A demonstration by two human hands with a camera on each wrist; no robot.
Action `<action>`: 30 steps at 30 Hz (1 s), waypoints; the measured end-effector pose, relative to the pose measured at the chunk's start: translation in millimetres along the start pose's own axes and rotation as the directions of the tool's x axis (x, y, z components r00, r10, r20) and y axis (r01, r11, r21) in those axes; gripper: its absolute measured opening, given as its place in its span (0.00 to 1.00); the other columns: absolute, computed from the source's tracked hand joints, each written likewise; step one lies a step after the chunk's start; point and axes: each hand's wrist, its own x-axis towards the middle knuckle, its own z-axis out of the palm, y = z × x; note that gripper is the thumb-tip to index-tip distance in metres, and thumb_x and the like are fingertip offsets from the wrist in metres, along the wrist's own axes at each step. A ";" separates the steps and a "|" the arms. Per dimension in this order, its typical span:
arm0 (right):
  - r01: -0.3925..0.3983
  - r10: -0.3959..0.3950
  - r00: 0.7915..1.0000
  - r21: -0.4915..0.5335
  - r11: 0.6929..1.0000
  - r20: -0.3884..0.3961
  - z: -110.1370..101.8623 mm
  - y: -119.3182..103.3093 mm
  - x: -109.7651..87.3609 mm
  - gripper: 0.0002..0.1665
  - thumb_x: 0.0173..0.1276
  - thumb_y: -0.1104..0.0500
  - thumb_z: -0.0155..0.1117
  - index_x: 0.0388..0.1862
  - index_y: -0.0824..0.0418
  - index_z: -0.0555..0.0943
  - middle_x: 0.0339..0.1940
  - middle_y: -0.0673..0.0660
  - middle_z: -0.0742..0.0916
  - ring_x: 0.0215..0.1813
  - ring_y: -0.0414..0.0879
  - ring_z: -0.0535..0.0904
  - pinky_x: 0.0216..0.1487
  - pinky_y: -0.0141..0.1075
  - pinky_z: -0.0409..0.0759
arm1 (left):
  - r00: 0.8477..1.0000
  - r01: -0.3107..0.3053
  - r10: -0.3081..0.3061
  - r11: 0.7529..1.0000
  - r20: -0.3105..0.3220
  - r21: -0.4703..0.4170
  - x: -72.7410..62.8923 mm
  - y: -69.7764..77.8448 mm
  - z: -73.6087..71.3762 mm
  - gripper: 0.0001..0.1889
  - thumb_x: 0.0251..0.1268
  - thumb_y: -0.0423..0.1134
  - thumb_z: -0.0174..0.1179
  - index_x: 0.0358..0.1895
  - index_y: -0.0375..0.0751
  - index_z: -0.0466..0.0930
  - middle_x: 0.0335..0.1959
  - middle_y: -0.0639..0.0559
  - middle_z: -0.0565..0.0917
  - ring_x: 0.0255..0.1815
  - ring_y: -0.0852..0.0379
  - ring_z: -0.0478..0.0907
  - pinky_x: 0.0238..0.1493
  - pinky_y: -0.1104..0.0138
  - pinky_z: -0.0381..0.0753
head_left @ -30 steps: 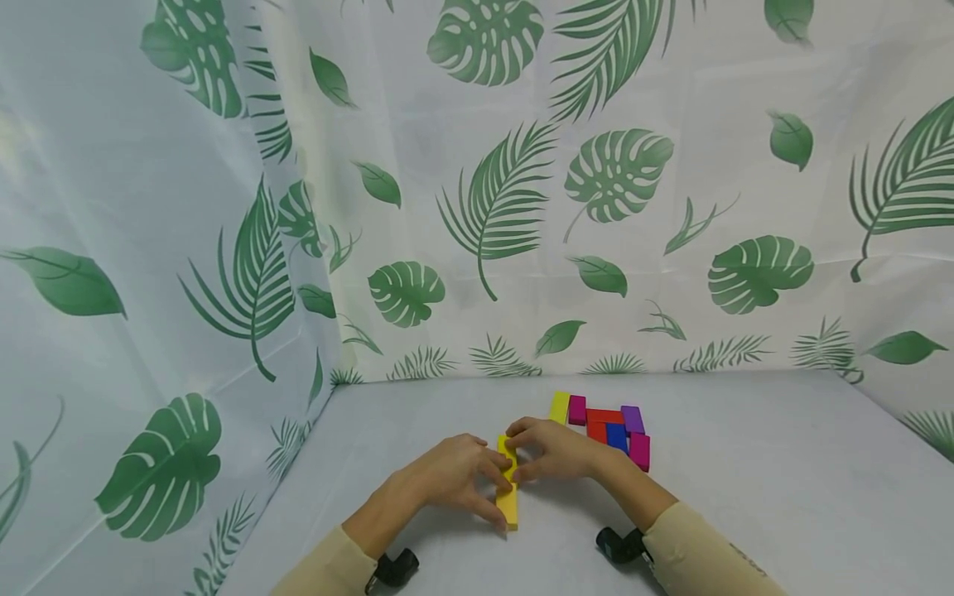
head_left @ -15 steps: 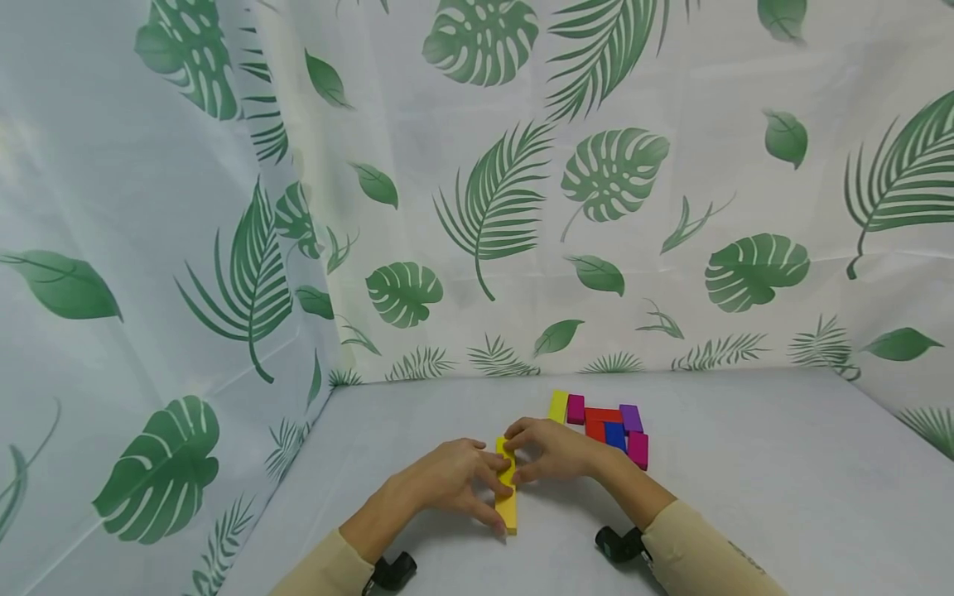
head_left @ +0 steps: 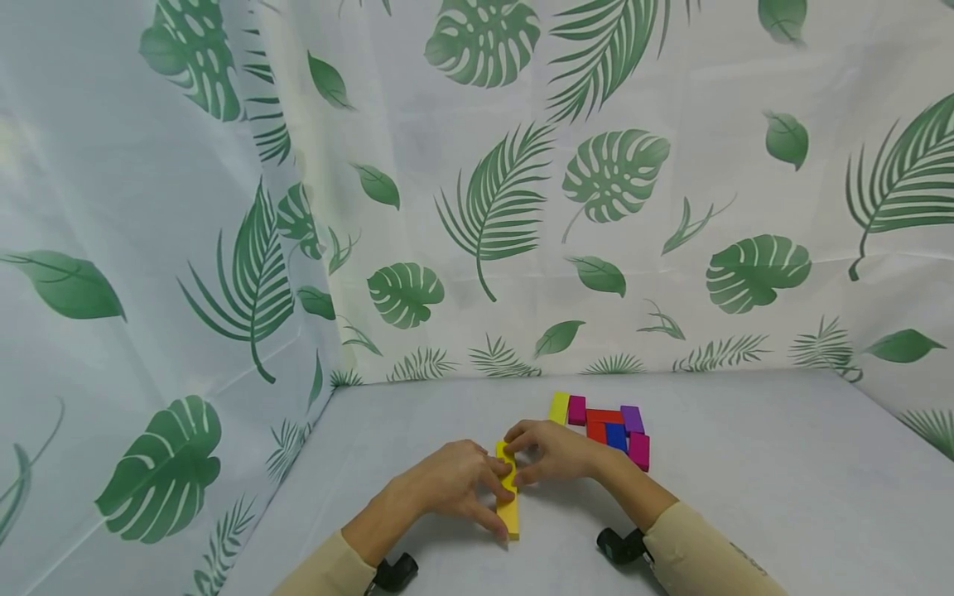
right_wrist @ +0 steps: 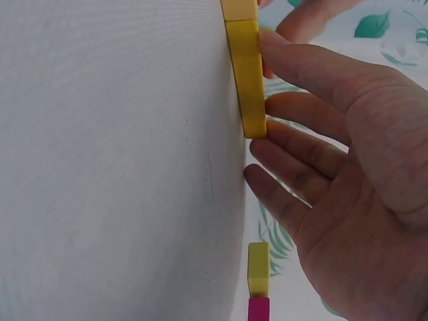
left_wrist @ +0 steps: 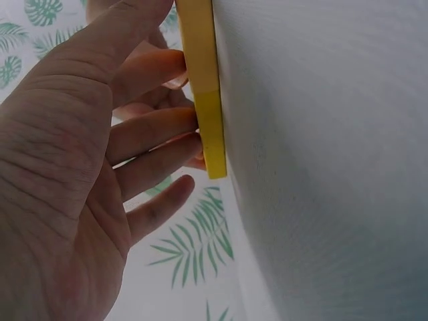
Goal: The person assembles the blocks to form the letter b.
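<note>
Two yellow blocks lie end to end in a row on the white tabletop, a lighter near block (head_left: 508, 520) and a deeper yellow far block (right_wrist: 250, 80). My left hand (head_left: 450, 480) holds the row from the left, its thumb at the near end and its fingertips along the side. From the right, my right hand (head_left: 555, 451) grips the far block, with the thumb on its right side and fingers around its far end. In the left wrist view the seam between the blocks shows, and the left hand's little finger is off them.
Behind the right hand lies a flat cluster: a lime-yellow block (head_left: 559, 406), a magenta block (head_left: 577, 409), red blocks (head_left: 604, 415), a blue block (head_left: 615, 436), a purple block (head_left: 632, 418) and another magenta block (head_left: 638, 452). A leaf-print curtain (head_left: 492, 331) stands at the back.
The row of yellow blocks has slid slightly toward the person, and the left hand has moved a little with it. Both hands keep their hold; the colored cluster has not moved.
</note>
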 end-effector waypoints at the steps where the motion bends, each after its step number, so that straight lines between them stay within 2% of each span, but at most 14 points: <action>1: -0.002 0.002 1.000 0.002 1.000 0.000 -0.2 0.2 0.1 0.27 0.64 0.50 0.78 0.61 0.55 0.87 0.65 0.51 0.83 0.71 0.55 0.76 0.68 0.55 0.80 | 1.000 0.009 -0.009 1.000 0.003 -0.011 0.1 0.0 0.1 0.26 0.54 0.71 0.70 0.49 0.62 0.93 0.58 0.63 0.88 0.55 0.71 0.83 0.59 0.73 0.81; 8: 0.001 -0.001 1.000 0.004 1.000 0.004 -1.0 1.1 -0.2 0.26 0.65 0.50 0.78 0.61 0.54 0.87 0.65 0.51 0.83 0.71 0.55 0.76 0.68 0.55 0.81 | 0.997 0.074 -0.072 0.995 0.023 -0.068 -0.8 0.1 1.7 0.27 0.53 0.72 0.71 0.51 0.63 0.92 0.63 0.60 0.85 0.63 0.66 0.82 0.64 0.67 0.82; 16: 0.002 -0.002 1.000 0.035 0.999 0.010 -2.5 -1.0 -1.9 0.26 0.66 0.51 0.77 0.62 0.56 0.86 0.67 0.53 0.83 0.72 0.56 0.75 0.70 0.58 0.78 | 0.999 0.046 -0.046 0.998 -0.007 -0.048 -3.8 -0.9 4.0 0.26 0.54 0.70 0.71 0.51 0.63 0.92 0.62 0.59 0.86 0.63 0.65 0.83 0.62 0.67 0.83; 22: -0.002 0.002 1.000 0.024 1.000 0.005 -2.3 0.2 -0.8 0.27 0.65 0.50 0.77 0.62 0.55 0.86 0.66 0.51 0.83 0.72 0.56 0.75 0.70 0.58 0.78 | 0.998 0.032 -0.036 0.996 -0.049 -0.087 -7.5 -3.5 7.4 0.25 0.55 0.68 0.72 0.52 0.61 0.92 0.64 0.56 0.85 0.66 0.64 0.81 0.66 0.63 0.81; 30: 0.006 -0.006 1.000 0.044 0.999 0.007 -1.5 5.1 0.0 0.28 0.65 0.49 0.77 0.63 0.55 0.86 0.67 0.50 0.83 0.73 0.55 0.75 0.72 0.58 0.76 | 0.997 0.045 -0.051 0.990 -0.049 -0.132 -8.2 -5.1 10.3 0.26 0.54 0.67 0.73 0.53 0.61 0.91 0.64 0.55 0.84 0.67 0.65 0.80 0.69 0.62 0.80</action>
